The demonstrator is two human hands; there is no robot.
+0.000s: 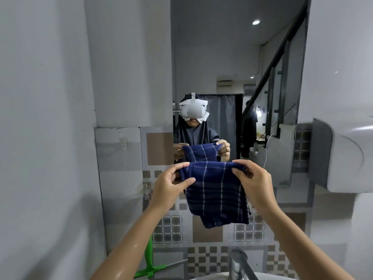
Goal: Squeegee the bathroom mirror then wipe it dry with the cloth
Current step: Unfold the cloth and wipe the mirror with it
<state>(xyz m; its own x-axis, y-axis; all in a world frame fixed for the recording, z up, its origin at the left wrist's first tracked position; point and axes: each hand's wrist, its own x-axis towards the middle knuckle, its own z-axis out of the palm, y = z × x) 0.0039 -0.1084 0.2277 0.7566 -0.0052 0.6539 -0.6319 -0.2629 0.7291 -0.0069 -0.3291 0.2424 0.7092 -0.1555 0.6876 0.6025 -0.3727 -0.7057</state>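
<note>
A dark blue cloth [216, 195] with thin white check lines hangs in front of me, folded over at its top edge. My left hand [169, 186] pinches its upper left corner and my right hand [254, 178] pinches its upper right corner. Behind the cloth, the tall mirror [232, 67] on the wall reflects me holding the cloth. A green squeegee [150, 265] leans against the tiled wall at the lower left, its handle partly hidden by my left forearm.
A chrome tap [239, 263] rises from the basin rim [212, 277] at the bottom. Patterned grey and brown tiles [207, 229] cover the wall below the mirror. A white wall-mounted unit [347, 156] juts out at the right. A plain grey wall [44, 118] stands close on the left.
</note>
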